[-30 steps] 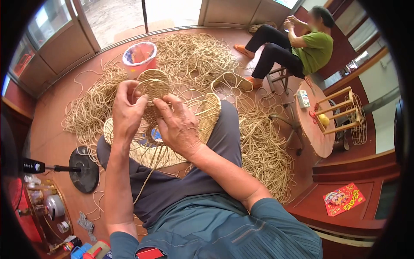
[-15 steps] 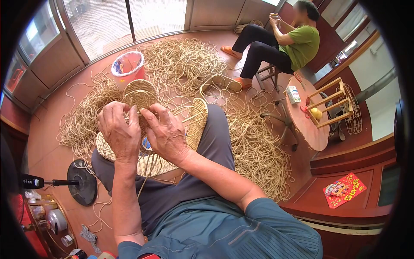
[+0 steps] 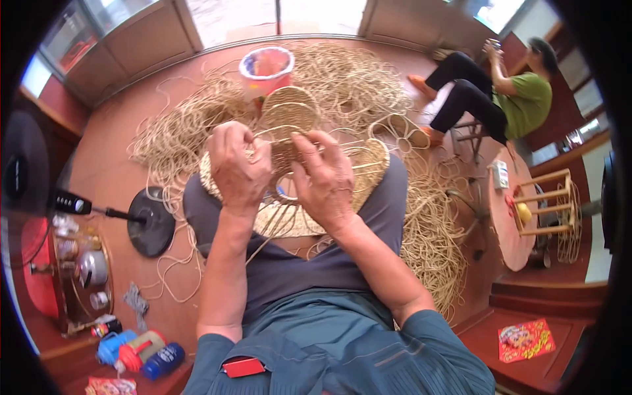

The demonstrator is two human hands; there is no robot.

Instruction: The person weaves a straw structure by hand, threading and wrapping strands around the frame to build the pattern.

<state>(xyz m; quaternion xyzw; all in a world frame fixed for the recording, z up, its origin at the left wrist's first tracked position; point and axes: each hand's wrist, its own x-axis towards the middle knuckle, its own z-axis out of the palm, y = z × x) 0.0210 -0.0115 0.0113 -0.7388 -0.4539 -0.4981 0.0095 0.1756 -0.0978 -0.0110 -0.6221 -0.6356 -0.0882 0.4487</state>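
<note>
A woven straw piece (image 3: 289, 108) with rounded ends stands up in front of my lap. My left hand (image 3: 240, 168) is at its left side, fingers curled and pinching a strand of cord. On the right side, my right hand (image 3: 324, 178) pinches the weave between thumb and fingers. Loose cords hang below the hands towards my legs. Behind them, a curved woven band (image 3: 286, 220) lies across my lap, with cords stretched from its right end. The fingertips partly hide the strand they hold.
Heaps of straw cord (image 3: 349, 79) cover the floor around a pink bucket (image 3: 266, 72). A person in green (image 3: 530, 102) sits at the upper right. A round table (image 3: 510, 224) stands right, a fan base (image 3: 151, 222) left, with bottles (image 3: 162, 360) at the lower left.
The view has swung left, so the scene appears further right. My left hand has gone from close beside my right hand to slightly apart from it. The woven piece stays between them.
</note>
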